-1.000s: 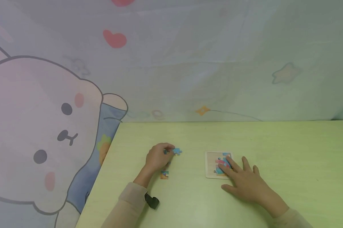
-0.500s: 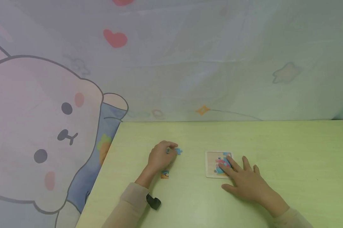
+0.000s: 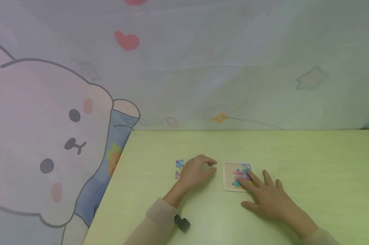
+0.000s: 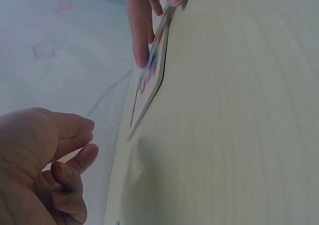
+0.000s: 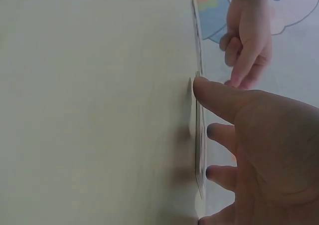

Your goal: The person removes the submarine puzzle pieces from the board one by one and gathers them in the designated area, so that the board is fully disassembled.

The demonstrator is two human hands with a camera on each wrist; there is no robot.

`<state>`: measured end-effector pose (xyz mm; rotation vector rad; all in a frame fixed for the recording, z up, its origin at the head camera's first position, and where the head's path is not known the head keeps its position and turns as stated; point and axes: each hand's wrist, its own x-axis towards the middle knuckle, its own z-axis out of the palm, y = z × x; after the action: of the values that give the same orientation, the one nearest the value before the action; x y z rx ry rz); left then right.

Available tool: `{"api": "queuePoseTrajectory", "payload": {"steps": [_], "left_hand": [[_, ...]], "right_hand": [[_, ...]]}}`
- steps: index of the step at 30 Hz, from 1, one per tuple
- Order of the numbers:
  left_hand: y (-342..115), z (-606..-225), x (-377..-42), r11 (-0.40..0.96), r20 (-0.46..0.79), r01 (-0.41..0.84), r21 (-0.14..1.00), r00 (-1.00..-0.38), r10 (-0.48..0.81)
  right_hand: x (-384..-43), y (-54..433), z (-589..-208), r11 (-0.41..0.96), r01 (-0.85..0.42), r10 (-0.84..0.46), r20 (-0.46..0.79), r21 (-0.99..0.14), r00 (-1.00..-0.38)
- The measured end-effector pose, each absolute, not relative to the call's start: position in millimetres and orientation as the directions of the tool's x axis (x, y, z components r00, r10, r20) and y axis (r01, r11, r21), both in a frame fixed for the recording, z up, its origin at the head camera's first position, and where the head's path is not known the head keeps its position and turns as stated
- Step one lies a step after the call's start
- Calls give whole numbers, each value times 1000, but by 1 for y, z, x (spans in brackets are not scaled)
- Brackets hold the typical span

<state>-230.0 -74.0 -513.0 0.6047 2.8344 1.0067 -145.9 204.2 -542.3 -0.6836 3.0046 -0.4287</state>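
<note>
- Left hand (image 3: pixel 198 172): is hovering just left of the tray (image 3: pixel 223 177), fingers bending toward the thumb; whether it is gripping anything cannot be told, the inner fingertips being hidden.
- Right hand (image 3: pixel 268 199): is spreading its fingers, resting the fingertips on the joined pieces (image 3: pixel 240 174); it is gripping nothing.
- Tray: is lying flat on the table (image 3: pixel 319 170), right of the left hand; the right hand is covering its near right corner.
- Joined pieces: are occupying the right part of the tray; fingers are hiding some of them.
- Loose pieces (image 3: pixel 179 164): are lying left of the left hand, which is partly covering them; their count is remaining unclear.
- Left sleeve (image 3: pixel 155 221): is running off the near edge.
</note>
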Motion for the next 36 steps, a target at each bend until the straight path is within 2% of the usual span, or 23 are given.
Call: {"api": "queuePoseTrajectory", "payload": {"steps": [12,20,29,36], "left_hand": [[-24,-537,-236,750,32,424,507,-879,476],[-8,-538,-235,792,-38,382,476,-891,453],[2,-534,-233,819,-50,381,429,-895,443],[5,-531,-231,824,-65,358,439,-902,427]], "right_hand": [[-132,201,-539,863,-428,-435,39,-268,-900],[-129,199,-534,860,-432,-441,30,-273,-897],[-129,199,-534,860,-440,-446,39,-259,-894],[-129,199,-534,864,-434,-440,38,-256,-897]]}}
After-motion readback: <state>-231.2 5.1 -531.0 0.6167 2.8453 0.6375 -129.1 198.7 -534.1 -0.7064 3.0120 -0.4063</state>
